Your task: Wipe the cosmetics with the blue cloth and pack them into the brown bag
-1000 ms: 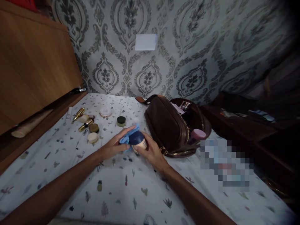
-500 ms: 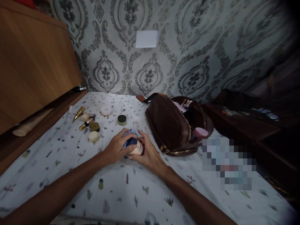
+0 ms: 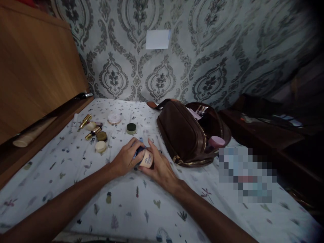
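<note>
Jar: the cream jar point(image 3: 147, 159) was held above the bedsheet point(image 3: 136, 216), between both hands, left of the brown bag point(image 3: 181, 133).
Axis: tipped on its side, long axis running roughly left to right; the blue lid point(image 3: 138, 152) pointed left, the base right.
Left hand: the left hand point(image 3: 127, 157) was curled closed over the lid end, with blue cloth point(image 3: 141, 139) at its fingers.
Right hand: the right hand point(image 3: 162, 165) was partly closed around the base, forefinger raised.

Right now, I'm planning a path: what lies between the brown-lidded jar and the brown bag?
A dark-lidded jar stands on the printed cloth between the brown-lidded jar and the brown bag, as the head view shows.
</note>
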`<state>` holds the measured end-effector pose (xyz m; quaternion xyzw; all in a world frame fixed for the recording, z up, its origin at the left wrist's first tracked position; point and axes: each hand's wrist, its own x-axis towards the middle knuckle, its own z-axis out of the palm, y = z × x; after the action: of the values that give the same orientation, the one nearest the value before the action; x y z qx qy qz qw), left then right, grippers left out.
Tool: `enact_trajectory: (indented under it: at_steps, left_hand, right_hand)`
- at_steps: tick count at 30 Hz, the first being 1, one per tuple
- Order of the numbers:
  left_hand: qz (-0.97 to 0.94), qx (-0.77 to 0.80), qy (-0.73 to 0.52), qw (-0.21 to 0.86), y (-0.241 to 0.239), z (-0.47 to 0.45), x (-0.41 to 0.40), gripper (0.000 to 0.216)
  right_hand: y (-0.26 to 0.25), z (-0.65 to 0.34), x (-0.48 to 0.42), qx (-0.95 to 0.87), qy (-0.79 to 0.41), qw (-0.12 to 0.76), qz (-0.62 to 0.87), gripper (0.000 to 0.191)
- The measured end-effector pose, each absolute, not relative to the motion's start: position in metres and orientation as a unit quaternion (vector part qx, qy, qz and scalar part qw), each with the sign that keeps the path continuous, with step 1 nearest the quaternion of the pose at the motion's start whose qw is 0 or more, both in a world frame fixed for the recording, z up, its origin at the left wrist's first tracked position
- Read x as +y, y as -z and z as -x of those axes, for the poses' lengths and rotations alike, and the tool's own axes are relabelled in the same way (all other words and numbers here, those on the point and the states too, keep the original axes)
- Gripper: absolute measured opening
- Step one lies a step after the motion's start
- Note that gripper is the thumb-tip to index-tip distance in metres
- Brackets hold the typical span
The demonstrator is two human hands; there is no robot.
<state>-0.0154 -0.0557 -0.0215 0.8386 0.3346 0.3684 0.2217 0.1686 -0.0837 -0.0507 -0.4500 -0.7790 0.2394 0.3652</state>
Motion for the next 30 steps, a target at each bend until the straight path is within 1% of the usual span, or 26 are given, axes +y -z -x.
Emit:
enact_trajectory:
  at_steps: [3,5,8,11,13,20,22,26,28,30]
  left_hand:
    - [-0.824,0.353,-0.374,0.238,0.021,0.014,-0.056,0.023]
    - [-0.812,0.362,-0.378,0.259,0.020,0.014,-0.055,0.024]
    - [-0.764,0.385,-0.399,0.331,0.018,0.017,-0.051,0.034]
    - [-0.702,0.421,-0.392,0.421,0.019,0.023,-0.044,0.044]
    - [-0.675,0.434,-0.390,0.451,0.021,0.026,-0.039,0.047]
    - [-0.599,0.470,-0.470,0.446,0.020,0.028,-0.032,0.047]
    - [-0.583,0.480,-0.479,0.447,0.020,0.027,-0.031,0.046]
    - [-0.576,0.484,-0.495,0.434,0.023,0.027,-0.029,0.043]
    - [-0.583,0.486,-0.501,0.417,0.024,0.027,-0.030,0.041]
    - [-0.611,0.491,-0.486,0.386,0.024,0.028,-0.029,0.039]
  right_hand:
    - [0.052,-0.168,-0.086,-0.791,-0.191,0.371,0.448,0.102]
    - [0.050,-0.169,-0.087,-0.789,-0.187,0.374,0.450,0.099]
    - [0.048,-0.171,-0.083,-0.767,-0.217,0.389,0.461,0.093]
    - [0.045,-0.174,-0.078,-0.723,-0.264,0.412,0.488,0.091]
    - [0.043,-0.174,-0.076,-0.699,-0.288,0.421,0.501,0.090]
    - [0.039,-0.170,-0.075,-0.651,-0.322,0.456,0.514,0.085]
    - [0.038,-0.169,-0.076,-0.640,-0.326,0.471,0.511,0.078]
    - [0.033,-0.167,-0.077,-0.642,-0.338,0.481,0.492,0.051]
    - [0.032,-0.167,-0.078,-0.647,-0.352,0.474,0.482,0.047]
    - [0.032,-0.167,-0.079,-0.648,-0.362,0.471,0.477,0.049]
